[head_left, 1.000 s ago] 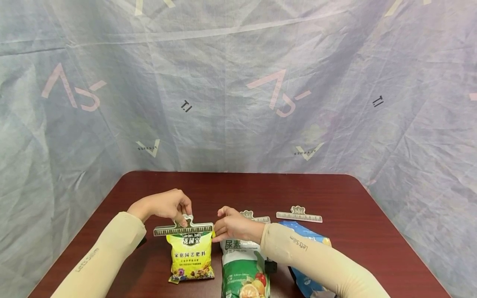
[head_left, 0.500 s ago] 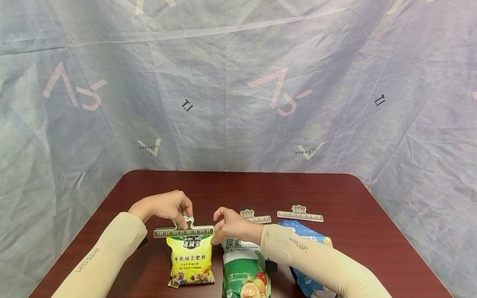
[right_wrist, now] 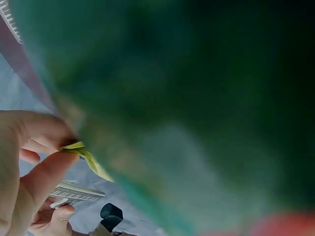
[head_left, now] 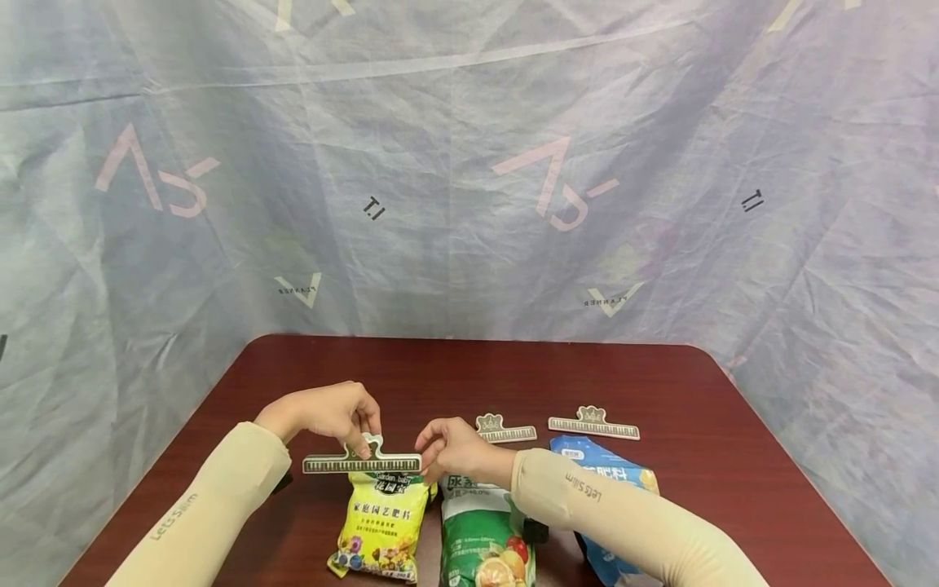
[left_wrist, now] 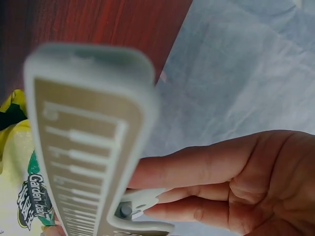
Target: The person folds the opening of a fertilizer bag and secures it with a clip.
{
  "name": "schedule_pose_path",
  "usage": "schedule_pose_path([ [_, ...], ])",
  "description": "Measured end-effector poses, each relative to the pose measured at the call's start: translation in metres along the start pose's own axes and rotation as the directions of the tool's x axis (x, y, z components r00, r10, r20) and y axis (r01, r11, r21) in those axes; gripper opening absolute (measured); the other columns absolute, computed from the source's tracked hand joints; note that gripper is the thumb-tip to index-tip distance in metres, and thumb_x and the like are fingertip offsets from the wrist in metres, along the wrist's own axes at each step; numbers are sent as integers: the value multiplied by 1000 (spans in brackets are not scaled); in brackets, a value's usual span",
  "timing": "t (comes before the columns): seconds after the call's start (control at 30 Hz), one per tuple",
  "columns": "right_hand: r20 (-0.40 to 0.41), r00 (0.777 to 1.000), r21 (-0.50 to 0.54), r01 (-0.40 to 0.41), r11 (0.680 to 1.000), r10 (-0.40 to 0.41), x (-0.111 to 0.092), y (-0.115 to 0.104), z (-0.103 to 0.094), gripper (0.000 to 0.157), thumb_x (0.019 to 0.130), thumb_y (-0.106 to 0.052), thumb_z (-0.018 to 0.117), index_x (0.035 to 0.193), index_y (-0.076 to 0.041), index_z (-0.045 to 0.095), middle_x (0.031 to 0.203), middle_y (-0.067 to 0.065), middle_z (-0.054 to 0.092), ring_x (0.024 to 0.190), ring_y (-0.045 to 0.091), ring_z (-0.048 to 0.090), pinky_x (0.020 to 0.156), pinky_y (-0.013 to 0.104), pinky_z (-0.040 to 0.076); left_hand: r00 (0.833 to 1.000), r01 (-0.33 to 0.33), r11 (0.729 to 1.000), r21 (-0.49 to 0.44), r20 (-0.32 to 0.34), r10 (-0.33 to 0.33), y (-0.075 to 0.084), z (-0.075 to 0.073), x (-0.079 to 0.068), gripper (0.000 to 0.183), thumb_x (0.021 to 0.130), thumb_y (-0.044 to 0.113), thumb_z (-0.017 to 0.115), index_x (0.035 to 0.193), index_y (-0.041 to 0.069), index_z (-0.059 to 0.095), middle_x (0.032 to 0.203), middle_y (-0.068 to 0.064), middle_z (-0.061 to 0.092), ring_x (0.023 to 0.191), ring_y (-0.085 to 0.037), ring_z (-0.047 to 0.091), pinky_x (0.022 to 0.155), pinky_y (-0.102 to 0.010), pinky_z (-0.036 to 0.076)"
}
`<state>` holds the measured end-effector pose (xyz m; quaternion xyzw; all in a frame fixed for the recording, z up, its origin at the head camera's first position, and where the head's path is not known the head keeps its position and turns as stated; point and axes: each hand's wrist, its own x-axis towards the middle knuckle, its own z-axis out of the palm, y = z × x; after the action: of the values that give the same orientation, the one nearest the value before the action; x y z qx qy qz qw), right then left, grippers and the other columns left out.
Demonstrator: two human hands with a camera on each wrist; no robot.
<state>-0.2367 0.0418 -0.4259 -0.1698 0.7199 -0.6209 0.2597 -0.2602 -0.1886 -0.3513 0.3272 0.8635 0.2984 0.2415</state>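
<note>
The left hand (head_left: 327,412) pinches the piano-key clip (head_left: 363,465), its long side pointing sideways to the right hand (head_left: 465,452). Just under the clip, low between both hands, is the yellow Garden baby bag (head_left: 381,528); the right hand is nearer, pinching its top corner.

Creased grey cloth backdrop (head_left: 411,98), pink lettering (head_left: 553,175), red-brown wooden-grained table (head_left: 411,367)

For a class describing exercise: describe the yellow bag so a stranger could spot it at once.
On the near side of the dark red table, look left for the yellow bag, its edge pinched by the right hand. The green-and-white bag and blue bag are to its right; only this one is yellow, with printed flowers.
</note>
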Motion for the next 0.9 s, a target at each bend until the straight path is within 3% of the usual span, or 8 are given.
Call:
schedule_pose_path([
  [0.13,8,1000,-37,6,999,-5,0,-2,-2,39,63,24,62,97,7,56,68,13,64,56,18,62,55,45,52,1000,-17,1000,17,-4,17,-3,-2,0,15,69,9,79,79,12,69,72,3,65,63,-15,62,54,-30,52],
  [0.3,2,1000,-48,1,999,-1,1,-5,1,43,63,22,65,103,9,58,67,10,63,56,17,60,58,48,52,1000,-14,1000,17,-5,14,-3,-3,0,15,68,9,79,79,11,68,71,2,65,62,-15,62,53,-30,52],
  [0.5,17,1000,-42,-15,999,16,1,-11,2,39,66,21,63,103,7,60,66,8,62,54,17,60,52,43,52,1000,-4,1000,14,-9,4,-2,-3,0,16,68,7,79,79,10,68,71,1,65,63,-16,62,53,-30,52],
  [0.7,-5,1000,-15,-14,1000,14,1,-13,1,36,67,21,62,98,2,61,67,11,62,56,20,60,48,39,50,1000,-10,1000,10,-13,10,-2,-5,-2,15,68,7,79,79,9,68,72,1,65,63,-16,62,54,-30,52],
  [0.9,-50,998,-14,43,999,-44,1,-16,0,38,69,20,61,102,1,58,73,17,63,61,23,62,45,32,46,999,-23,1000,12,-33,23,-4,-8,-3,16,68,8,79,80,10,68,72,1,64,64,-16,61,56,-29,52],
])
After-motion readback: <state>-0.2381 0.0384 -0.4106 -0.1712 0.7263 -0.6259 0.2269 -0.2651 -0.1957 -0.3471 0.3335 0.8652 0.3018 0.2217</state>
